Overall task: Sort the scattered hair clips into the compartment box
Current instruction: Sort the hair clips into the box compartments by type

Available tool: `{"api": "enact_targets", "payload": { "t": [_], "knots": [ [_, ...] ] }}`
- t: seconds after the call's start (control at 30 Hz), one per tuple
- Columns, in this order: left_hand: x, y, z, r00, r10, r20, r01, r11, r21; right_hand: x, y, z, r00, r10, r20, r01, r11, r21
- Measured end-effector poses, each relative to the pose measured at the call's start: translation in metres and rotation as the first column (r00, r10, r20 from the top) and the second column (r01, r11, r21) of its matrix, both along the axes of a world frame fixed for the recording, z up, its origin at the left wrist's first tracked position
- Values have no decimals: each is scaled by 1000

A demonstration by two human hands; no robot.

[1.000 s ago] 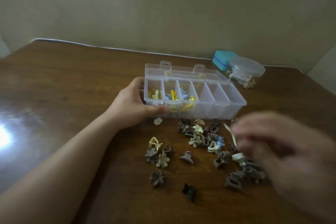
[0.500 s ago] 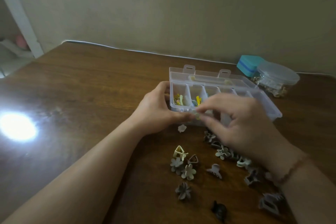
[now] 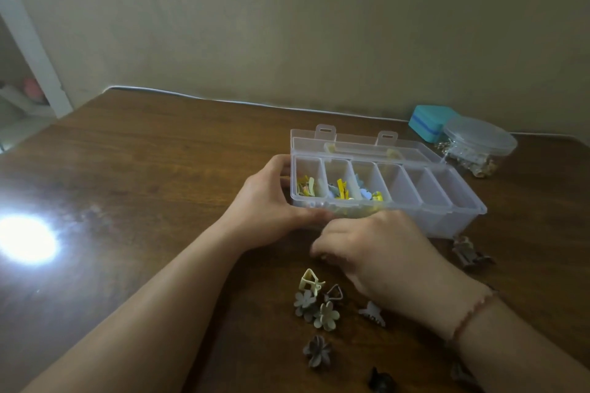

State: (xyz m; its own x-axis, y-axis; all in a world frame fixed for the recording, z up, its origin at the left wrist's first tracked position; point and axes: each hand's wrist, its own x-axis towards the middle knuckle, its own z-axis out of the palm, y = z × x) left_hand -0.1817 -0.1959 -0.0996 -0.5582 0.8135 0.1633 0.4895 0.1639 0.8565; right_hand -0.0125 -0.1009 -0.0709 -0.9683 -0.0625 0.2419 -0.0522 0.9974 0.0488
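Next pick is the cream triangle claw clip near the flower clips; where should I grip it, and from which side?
Judging by its pose, pinch the cream triangle claw clip across its open frame from above. It stands free on the table at its far-left side; the grey flower clip crowds its near edge.

Clear plastic compartment box (image 3: 447, 201), lid open and folded flat behind it, on the wooden table. Six slots in a row; left three hold yellow and blue clips (image 3: 343, 190), right three look bare. Loose hair clips on the table in front: cream triangle claw (image 3: 310, 281), grey and cream flower clips (image 3: 316, 309), brown flower (image 3: 316, 350), dark claw (image 3: 381, 382) at near edge, brownish claws (image 3: 466, 253) by the box's right front corner.
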Motion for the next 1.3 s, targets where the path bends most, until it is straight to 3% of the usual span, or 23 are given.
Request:
{"api": "enact_targets", "payload": {
  "t": [0.07,0.13,0.2,0.37,0.53,0.63,0.7,0.77,0.9,1.0,1.07,1.17,1.23,1.3],
  "knots": [
    [0,0,0,1000,-10,3,10,1000,6,5,2,11,998,-52,-30,43,968,-248],
    [0,0,0,1000,-28,8,28,1000,7,2,4,24,972,-150,-180,41,865,-500],
    [0,0,0,999,-39,19,39,999,-5,-7,9,31,923,-258,-287,51,819,-572],
    [0,-1,1,999,-34,16,35,999,-7,-28,16,35,974,-178,-140,87,866,-492],
    [3,-1,3,1000,-28,-12,28,999,15,4,12,44,968,-150,-200,39,880,-473],
    [1,-3,4,999,-35,-26,36,999,11,29,3,49,992,-29,121,83,879,-469],
    [0,-4,5,999,-25,-32,25,1000,3,33,-3,44,957,37,286,43,962,-269],
    [0,-5,6,999,-19,-34,19,1000,-7,29,-9,37,944,68,323,-18,988,-156],
    [1,-4,6,999,-33,-22,33,999,3,26,-4,24,976,65,208,-30,986,-166],
    [2,-5,7,1000,-26,13,26,999,21,34,12,35,988,-13,156,72,922,-381],
    [1,-5,11,1000,-15,21,15,1000,13,41,28,42,986,-150,-68,93,849,-520],
    [-10,-13,14,999,-20,28,20,1000,12,42,47,37,860,-370,-351,124,820,-559],
    [-20,-20,11,999,-26,25,26,1000,10,36,51,29,846,-390,-363,178,849,-497],
    [-27,-25,9,999,-37,26,37,999,15,32,51,20,903,-334,-270,197,881,-429]
  ]
}}
